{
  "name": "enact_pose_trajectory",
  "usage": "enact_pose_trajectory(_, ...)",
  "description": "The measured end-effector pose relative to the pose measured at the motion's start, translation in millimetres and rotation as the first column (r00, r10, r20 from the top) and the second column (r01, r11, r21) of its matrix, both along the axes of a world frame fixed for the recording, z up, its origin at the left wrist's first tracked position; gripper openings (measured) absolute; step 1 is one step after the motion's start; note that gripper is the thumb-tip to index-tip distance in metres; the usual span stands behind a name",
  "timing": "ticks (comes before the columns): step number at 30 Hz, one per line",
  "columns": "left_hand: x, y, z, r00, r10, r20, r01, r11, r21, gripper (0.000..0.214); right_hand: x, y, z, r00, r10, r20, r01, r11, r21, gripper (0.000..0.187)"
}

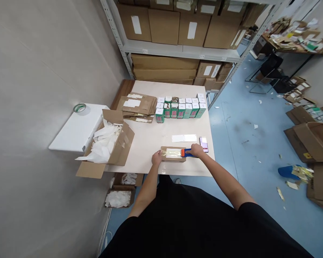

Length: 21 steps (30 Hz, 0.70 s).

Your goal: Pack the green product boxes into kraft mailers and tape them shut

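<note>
A small cardboard box (165,158) lies near the front edge of the table, with a strip of shiny tape over its top and a white label. My left hand (156,157) grips the box's left end. In my right hand (196,149) is a blue and orange tape dispenser (187,152), its head against the box's right end. Just beyond the box lie white label sheets (184,138). A phone (204,144) rests beside my right hand.
Several green and white boxes (181,111) stand in rows at the table's back. Flattened cardboard (144,105) is stacked left of them. An open carton (123,145) of white paper sits at the left edge. Shelving (183,51) rises behind; cartons (313,143) stand on the floor at right.
</note>
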<state>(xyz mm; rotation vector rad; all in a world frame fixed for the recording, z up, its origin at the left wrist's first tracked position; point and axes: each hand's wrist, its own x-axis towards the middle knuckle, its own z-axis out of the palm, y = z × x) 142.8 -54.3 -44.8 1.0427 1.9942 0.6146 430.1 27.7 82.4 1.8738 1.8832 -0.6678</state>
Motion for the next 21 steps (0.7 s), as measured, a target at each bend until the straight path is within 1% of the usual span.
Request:
enact_pose_trajectory(3, 1, 1, -0.7, 0.999, -0.018, -0.03, 0.017, 1.0, -0.012, 0.03, 26, -3, -1.3, 0.999, -0.041, 0.002, 0.041, 0.999, -0.002, 0.062)
enact_pose_trajectory(6, 1, 1, -0.3, 1.0, -0.002, -0.022, 0.002, 1.0, -0.019, 0.027, 45, -9, -2.7, 0.995, -0.096, 0.019, 0.096, 0.995, 0.015, 0.059)
enact_pose_trajectory(11, 1, 1, 1.7, 1.0, -0.009, -0.011, 0.009, 1.0, -0.021, 0.026, 63, -18, -4.1, 0.984, -0.169, 0.058, 0.166, 0.984, 0.061, 0.053)
enact_pose_trajectory(13, 0, 1, 1.7, 1.0, -0.001, 0.003, 0.002, 1.0, -0.023, 0.026, 62, -19, -4.9, 0.983, -0.173, 0.057, 0.17, 0.984, 0.059, 0.053)
enact_pose_trajectory(16, -6, 1, -0.8, 0.999, 0.004, 0.032, -0.003, 1.0, -0.025, 0.03, 54, -20, -6.5, 0.986, -0.162, 0.042, 0.161, 0.987, 0.026, 0.054)
enact_pose_trajectory(18, -15, 0, -4.1, 0.997, 0.022, 0.072, -0.021, 1.0, -0.017, 0.033, 46, -20, -6.9, 0.988, -0.152, 0.019, 0.152, 0.988, -0.004, 0.055)
enact_pose_trajectory(21, -36, 0, -9.0, 0.985, 0.095, 0.146, -0.096, 0.995, 0.001, 0.03, 30, -22, -4.5, 0.991, -0.122, -0.056, 0.122, 0.993, 0.001, 0.058)
